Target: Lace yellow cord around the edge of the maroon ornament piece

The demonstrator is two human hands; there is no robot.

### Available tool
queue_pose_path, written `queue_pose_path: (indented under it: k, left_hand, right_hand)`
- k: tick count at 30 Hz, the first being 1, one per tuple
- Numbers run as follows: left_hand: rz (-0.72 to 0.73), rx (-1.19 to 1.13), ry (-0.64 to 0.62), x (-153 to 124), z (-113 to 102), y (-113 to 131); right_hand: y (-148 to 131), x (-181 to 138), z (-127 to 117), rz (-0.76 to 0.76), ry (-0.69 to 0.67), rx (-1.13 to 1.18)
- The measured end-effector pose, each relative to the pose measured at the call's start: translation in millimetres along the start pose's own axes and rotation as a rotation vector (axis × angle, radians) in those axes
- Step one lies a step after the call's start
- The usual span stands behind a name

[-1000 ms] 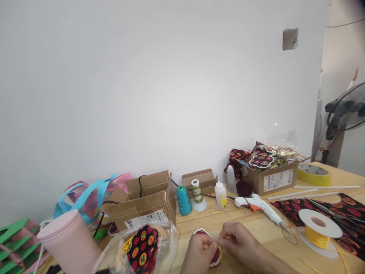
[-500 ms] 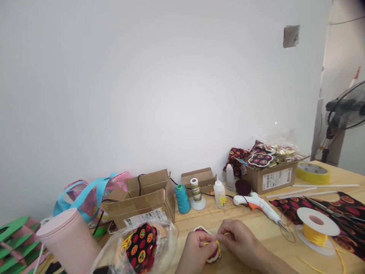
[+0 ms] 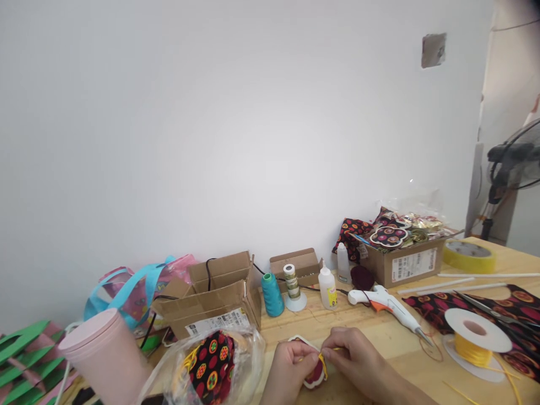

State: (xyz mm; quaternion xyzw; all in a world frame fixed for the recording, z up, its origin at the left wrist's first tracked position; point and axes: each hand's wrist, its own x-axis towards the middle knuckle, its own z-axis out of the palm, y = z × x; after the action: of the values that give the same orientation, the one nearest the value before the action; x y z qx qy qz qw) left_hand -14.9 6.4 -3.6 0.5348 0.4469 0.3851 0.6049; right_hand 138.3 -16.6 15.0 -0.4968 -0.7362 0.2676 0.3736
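Both my hands work close together at the bottom middle of the wooden table [image 3: 379, 332]. My left hand [image 3: 289, 371] is closed round a small dark red patterned fabric piece [image 3: 314, 374] with a white edge. My right hand [image 3: 356, 357] pinches a thin yellow cord [image 3: 324, 357] right against that piece. The fingertips of the two hands nearly touch.
A white glue gun [image 3: 388, 306], a spool of yellow cord [image 3: 476, 334], scissors and patterned cloth [image 3: 506, 309] lie to the right. Glue bottles [image 3: 328, 289], thread cones [image 3: 272, 295], cardboard boxes [image 3: 211, 298], a plastic bag of fabric pieces [image 3: 211, 365] and a pink cup [image 3: 101, 354] stand behind and left.
My hands have stayed in place, working the yellow cord on the fabric piece with small finger moves. The view has shifted slightly.
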Motion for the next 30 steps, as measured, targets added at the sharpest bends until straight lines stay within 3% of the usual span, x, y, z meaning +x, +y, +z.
queue_pose_path:
  k: [11,21,25,30]
  left_hand:
    - [-0.019,0.047,0.012,0.0,3.2,3.3]
    - [0.0,-0.15,-0.028,2.4,4.5,-6.9]
    - [-0.012,-0.051,-0.008,0.6,4.7,1.6]
    - [0.113,0.105,0.046,-6.5,6.5,16.3]
  right_hand:
    - [6.5,0.5,2.5,0.006,0.035,0.006]
    - [8.3,-1.6,4.4,0.075,0.025,0.115]
    - [10.7,-1.8,5.4,0.077,0.03,0.118]
    - [12.6,-1.1,5.3,0.068,0.011,0.111]
